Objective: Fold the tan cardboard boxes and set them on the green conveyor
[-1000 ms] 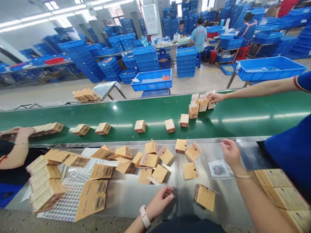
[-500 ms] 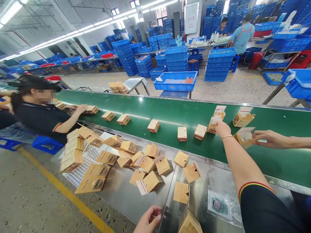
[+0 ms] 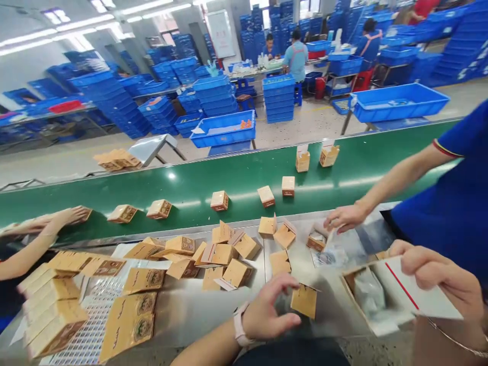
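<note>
My right hand [image 3: 438,277] grips the white flap of an open cardboard box [image 3: 400,300], held close at the lower right. Inside this box lies a pouch [image 3: 369,291] in clear or whitish plastic. My left hand [image 3: 269,307], with a pale wristband, holds nothing; its fingers are spread beside a brown carton [image 3: 304,301] on the steel table. Several loose brown cartons [image 3: 238,272] lie beyond it. A co-worker's hand [image 3: 345,216] is close to a small open box [image 3: 317,239] and a clear plastic bag [image 3: 335,254].
A green conveyor belt [image 3: 190,175] runs across, carrying closed boxes [image 3: 220,201] and two with raised flaps [image 3: 328,155]. At left, another person's hand [image 3: 78,214] touches a box. Stacked cartons [image 3: 57,325] and a label sheet [image 3: 91,307] lie on the table. Blue crates [image 3: 223,134] stand beyond.
My right hand has come back from over the belt and now holds an open box near me. My left hand has moved forward, fingers spread. The co-worker's hand has left the belt. My view has turned right.
</note>
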{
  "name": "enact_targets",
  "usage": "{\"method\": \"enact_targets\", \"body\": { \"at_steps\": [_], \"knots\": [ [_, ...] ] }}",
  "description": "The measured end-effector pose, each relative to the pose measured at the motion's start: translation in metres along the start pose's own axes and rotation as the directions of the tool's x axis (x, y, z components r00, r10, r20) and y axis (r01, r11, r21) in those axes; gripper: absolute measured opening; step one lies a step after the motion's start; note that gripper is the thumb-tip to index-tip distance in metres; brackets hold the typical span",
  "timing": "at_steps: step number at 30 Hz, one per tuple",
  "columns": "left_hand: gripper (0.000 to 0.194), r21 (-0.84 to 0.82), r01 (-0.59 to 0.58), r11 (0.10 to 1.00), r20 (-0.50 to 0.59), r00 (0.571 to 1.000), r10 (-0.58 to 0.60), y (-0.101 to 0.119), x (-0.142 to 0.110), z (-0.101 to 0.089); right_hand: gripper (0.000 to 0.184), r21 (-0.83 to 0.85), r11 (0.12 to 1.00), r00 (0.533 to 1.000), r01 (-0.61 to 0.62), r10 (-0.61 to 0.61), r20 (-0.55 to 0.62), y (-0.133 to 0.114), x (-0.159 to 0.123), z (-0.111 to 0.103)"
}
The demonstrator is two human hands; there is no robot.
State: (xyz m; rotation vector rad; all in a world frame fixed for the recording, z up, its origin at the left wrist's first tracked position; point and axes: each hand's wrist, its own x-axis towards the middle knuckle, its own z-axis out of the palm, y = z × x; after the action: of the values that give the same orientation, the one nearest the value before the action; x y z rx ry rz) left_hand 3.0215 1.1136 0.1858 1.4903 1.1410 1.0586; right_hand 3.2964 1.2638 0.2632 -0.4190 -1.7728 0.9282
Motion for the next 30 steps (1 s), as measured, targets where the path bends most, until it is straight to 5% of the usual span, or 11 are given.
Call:
{"method": "enact_targets", "body": {
  "at_steps": [4,7,8,9,11,12,14,17,21,26,30],
  "knots": [
    [0.114,-0.052,-0.095,0.994,0.390,0.915,0.108,0.020,0.045,0.038,0.044,0.202,0.979,0.976,-0.011,-0.034,0.216,-0.036,-0.025,0.025],
    [0.110,-0.200,-0.021,0.980,0.649,0.746,0.149,0.020,0.063,0.074,0.052,0.275,0.957,0.945,-0.090,-0.005,0.328,-0.034,-0.036,0.030],
    [0.103,-0.240,-0.005,0.971,0.660,0.732,0.167,0.015,0.063,0.086,0.051,0.220,0.966,0.941,-0.136,0.056,0.335,-0.028,-0.042,0.026],
    [0.096,-0.264,-0.008,0.964,0.624,0.761,0.178,0.006,0.059,0.098,0.046,0.119,0.976,0.943,-0.183,0.140,0.300,-0.019,-0.050,0.020],
    [0.087,-0.248,-0.083,0.965,0.405,0.896,0.181,-0.022,0.045,0.123,0.031,-0.153,0.949,0.956,-0.276,0.288,0.061,0.007,-0.076,0.002],
    [0.087,-0.196,-0.131,0.972,0.256,0.950,0.179,-0.041,0.037,0.136,0.025,-0.282,0.909,0.952,-0.307,0.290,-0.101,0.023,-0.093,-0.007],
    [0.088,-0.071,-0.171,0.983,0.030,0.984,0.173,-0.083,0.026,0.160,0.020,-0.465,0.841,0.948,-0.275,0.154,-0.280,0.057,-0.135,-0.022],
    [0.094,0.103,-0.100,0.990,-0.105,0.988,0.111,-0.143,0.024,0.182,0.028,-0.576,0.817,0.998,0.033,0.002,0.060,0.104,-0.200,-0.026],
    [0.062,0.331,-0.028,0.943,-0.152,0.985,0.082,-0.188,0.025,0.179,0.053,-0.541,0.823,0.939,0.172,0.030,0.344,0.146,-0.241,-0.012],
    [0.040,0.610,0.032,0.791,-0.170,0.981,0.091,-0.183,0.023,0.166,0.044,-0.466,0.838,0.883,0.283,-0.039,0.467,0.179,-0.216,-0.009],
    [0.037,0.621,0.138,0.771,-0.330,0.939,0.098,-0.158,0.040,0.159,0.028,-0.378,0.899,0.883,0.223,-0.023,0.468,0.195,-0.190,0.002]
  ]
}}
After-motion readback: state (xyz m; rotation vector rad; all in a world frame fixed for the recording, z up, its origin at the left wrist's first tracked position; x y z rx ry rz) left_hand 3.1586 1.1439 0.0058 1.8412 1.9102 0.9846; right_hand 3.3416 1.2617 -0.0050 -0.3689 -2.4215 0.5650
